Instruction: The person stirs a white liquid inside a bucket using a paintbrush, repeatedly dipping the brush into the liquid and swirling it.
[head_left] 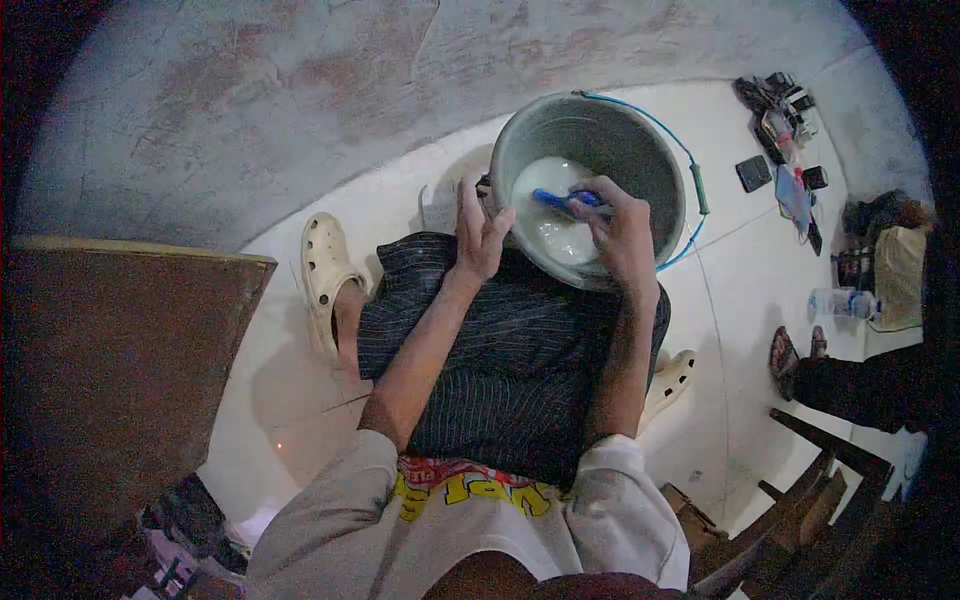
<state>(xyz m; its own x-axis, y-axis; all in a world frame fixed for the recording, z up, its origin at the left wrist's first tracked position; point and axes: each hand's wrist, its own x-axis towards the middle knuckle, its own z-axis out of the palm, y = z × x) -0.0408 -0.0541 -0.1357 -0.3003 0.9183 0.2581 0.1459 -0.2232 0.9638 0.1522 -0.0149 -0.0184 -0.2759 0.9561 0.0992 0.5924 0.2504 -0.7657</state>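
Observation:
A grey bucket [655,165] stands on the floor in front of my knees, with cloudy, whitish liquid [562,235] in its bottom. My right hand [622,225] reaches over the near right side of the bucket, closed around a slim blue tool [553,198]. The tool points left above the liquid; its exact kind is unclear. My left hand [482,232] is at the left outer side of the bucket, fingers stretched out and thumb apart near the rim. A small dark thing [483,186] shows between its fingertips and the bucket; I cannot tell whether the hand touches it.
The bucket's blue bail with a green grip [699,190] hangs to the right. A rough grey wall [330,90] rises behind. A brown board [120,370] is at left. Dark items and a phone-like slab [753,174] lie far right, near another person's foot [783,362] and a wooden frame [840,455].

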